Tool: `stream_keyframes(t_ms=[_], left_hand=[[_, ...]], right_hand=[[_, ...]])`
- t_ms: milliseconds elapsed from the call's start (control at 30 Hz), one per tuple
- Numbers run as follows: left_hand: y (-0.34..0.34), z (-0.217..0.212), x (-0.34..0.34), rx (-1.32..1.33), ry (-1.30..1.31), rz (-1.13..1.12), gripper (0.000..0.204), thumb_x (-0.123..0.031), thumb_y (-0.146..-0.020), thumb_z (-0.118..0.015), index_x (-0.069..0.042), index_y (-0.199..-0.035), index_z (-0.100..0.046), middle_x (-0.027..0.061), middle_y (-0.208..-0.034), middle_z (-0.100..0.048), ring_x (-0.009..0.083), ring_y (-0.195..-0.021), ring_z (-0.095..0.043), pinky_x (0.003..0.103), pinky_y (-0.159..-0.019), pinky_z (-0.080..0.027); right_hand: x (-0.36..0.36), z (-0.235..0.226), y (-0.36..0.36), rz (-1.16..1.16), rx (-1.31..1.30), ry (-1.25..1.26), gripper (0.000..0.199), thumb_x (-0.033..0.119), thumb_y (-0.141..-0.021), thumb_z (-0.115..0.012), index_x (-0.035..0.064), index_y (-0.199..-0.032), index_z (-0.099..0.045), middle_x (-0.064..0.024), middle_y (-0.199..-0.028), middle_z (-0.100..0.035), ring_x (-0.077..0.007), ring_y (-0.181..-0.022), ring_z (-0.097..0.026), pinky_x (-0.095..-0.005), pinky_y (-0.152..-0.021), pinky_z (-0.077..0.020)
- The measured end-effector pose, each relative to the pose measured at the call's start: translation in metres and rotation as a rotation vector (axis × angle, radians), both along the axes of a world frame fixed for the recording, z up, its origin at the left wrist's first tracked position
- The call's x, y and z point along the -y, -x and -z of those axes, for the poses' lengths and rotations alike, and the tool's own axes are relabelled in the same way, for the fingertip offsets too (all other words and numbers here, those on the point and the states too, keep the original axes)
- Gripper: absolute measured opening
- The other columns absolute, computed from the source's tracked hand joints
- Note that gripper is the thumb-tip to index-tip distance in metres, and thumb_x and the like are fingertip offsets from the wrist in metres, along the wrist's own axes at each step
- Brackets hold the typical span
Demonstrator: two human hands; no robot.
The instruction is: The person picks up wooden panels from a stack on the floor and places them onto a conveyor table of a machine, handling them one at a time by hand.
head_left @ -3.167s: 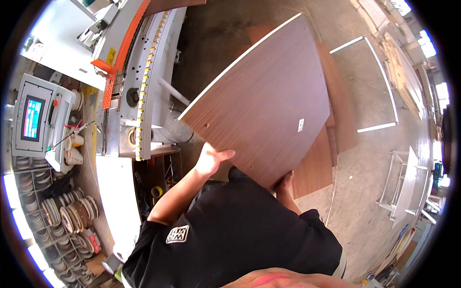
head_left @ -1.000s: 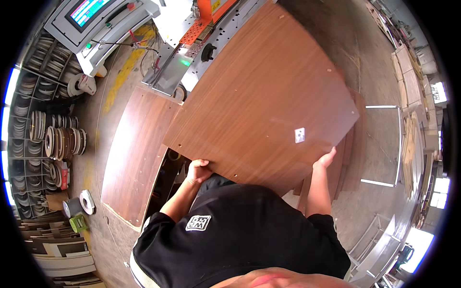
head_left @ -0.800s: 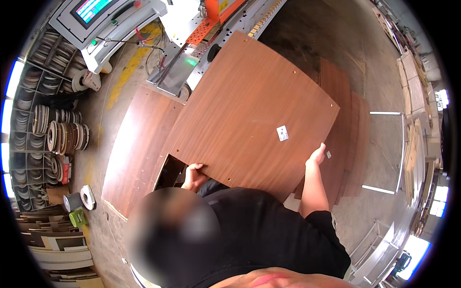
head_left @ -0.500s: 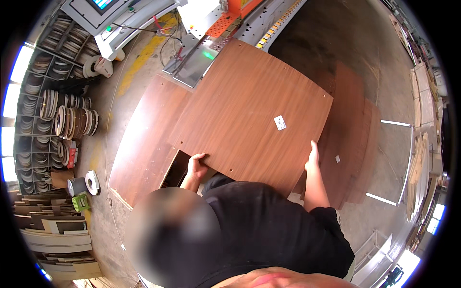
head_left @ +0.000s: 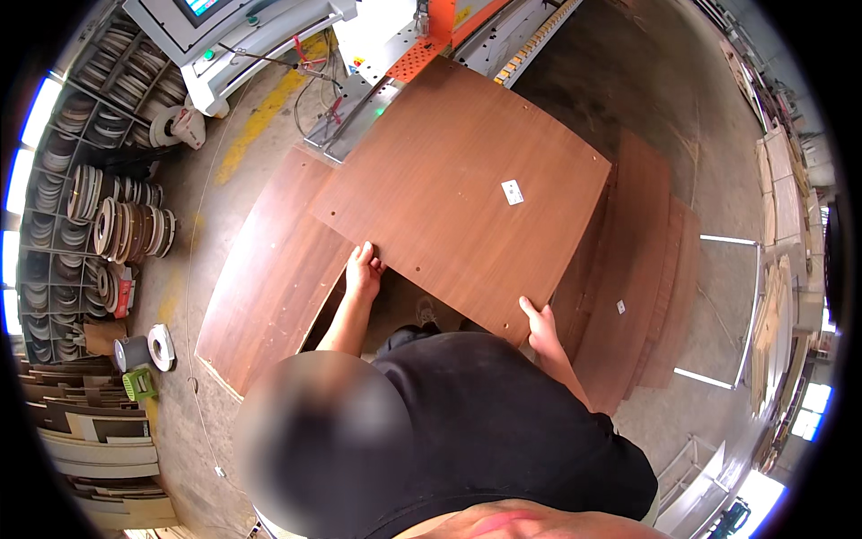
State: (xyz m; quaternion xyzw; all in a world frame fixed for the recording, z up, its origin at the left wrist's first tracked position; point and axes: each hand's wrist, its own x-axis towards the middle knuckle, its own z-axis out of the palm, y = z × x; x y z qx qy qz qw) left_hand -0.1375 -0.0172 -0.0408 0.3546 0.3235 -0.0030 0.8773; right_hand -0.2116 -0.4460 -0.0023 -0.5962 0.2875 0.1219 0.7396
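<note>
A brown wood-grain panel [head_left: 458, 171] with small round holes and a white label [head_left: 512, 192] lies at a slant before me. Its far corner reaches the machine's orange guard [head_left: 422, 56]. Along the near edge, left of its middle, my left hand [head_left: 363, 272] grips the panel, thumb on top and fingers mostly hidden beneath. My right hand [head_left: 541, 329] is closed around the near right corner, thumb on the top face. Under the left part of this panel rests another brown panel [head_left: 260, 278].
More brown panels [head_left: 620, 260] are stacked low on the right. The machine's control console [head_left: 215, 40] stands at the far left, with cables hanging beside it. Racks of edging rolls [head_left: 135, 225] line the left side. A white floor frame [head_left: 750, 314] is at the right.
The panel has shifted slightly away and to the left, covering more of the machine's metal plate. My right hand has moved from its right edge to the near corner; my left hand moved forward with it.
</note>
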Motion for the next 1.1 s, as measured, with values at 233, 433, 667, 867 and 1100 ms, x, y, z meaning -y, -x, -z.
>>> stream_keyframes(t_ms=[233, 433, 667, 867, 1100], left_hand=[[0.007, -0.011, -0.004, -0.168, -0.172, 0.030, 0.022, -0.032, -0.103, -0.056, -0.015, -0.088, -0.055, -0.0041, -0.072, -0.055, 0.0113, -0.065, -0.059, 0.026, -0.061, -0.050], [0.065, -0.004, 0.021, -0.133, -0.010, 0.309, 0.021, -0.031, -0.104, -0.053, -0.013, -0.094, -0.059, 0.0006, -0.081, -0.065, 0.0132, -0.072, -0.064, 0.025, -0.063, -0.048], [0.173, 0.055, 0.046, -0.391, -0.115, 0.411, 0.018, -0.022, -0.101, -0.059, -0.005, -0.107, -0.060, 0.0089, -0.094, -0.071, 0.0143, -0.076, -0.067, 0.025, -0.063, -0.051], [0.205, 0.054, 0.020, -0.510, -0.227, 0.353, 0.016, -0.019, -0.100, -0.058, -0.006, -0.108, -0.060, 0.0081, -0.092, -0.071, 0.0156, -0.074, -0.067, 0.027, -0.064, -0.052], [0.189, 0.077, -0.015, -0.489, -0.390, 0.478, 0.018, -0.021, -0.099, -0.058, -0.005, -0.106, -0.064, 0.0091, -0.092, -0.073, 0.0183, -0.078, -0.070, 0.029, -0.063, -0.053]], right_hand=[[-0.029, -0.006, -0.035, -0.029, -0.013, 0.001, 0.051, 0.019, -0.088, -0.079, -0.0027, -0.126, -0.054, -0.0122, -0.124, -0.063, -0.0201, -0.114, -0.060, -0.0364, -0.100, -0.0460], [-0.058, 0.010, -0.045, 0.017, -0.047, 0.032, 0.048, 0.020, -0.086, -0.081, -0.0015, -0.122, -0.056, -0.0114, -0.120, -0.064, -0.0193, -0.111, -0.060, -0.0355, -0.098, -0.0471], [-0.044, 0.016, -0.088, 0.176, -0.063, 0.070, 0.060, 0.025, -0.082, -0.084, -0.0047, -0.125, -0.055, -0.0154, -0.124, -0.062, -0.0243, -0.113, -0.059, -0.0392, -0.099, -0.0469], [-0.029, 0.011, -0.142, 0.232, -0.050, 0.175, 0.062, 0.027, -0.082, -0.084, -0.0069, -0.126, -0.056, -0.0168, -0.127, -0.062, -0.0260, -0.116, -0.059, -0.0404, -0.100, -0.0467], [0.007, 0.027, -0.203, 0.217, -0.045, 0.085, 0.053, 0.030, -0.083, -0.082, -0.0010, -0.123, -0.066, -0.0095, -0.122, -0.068, -0.0202, -0.110, -0.062, -0.0366, -0.093, -0.0497]])
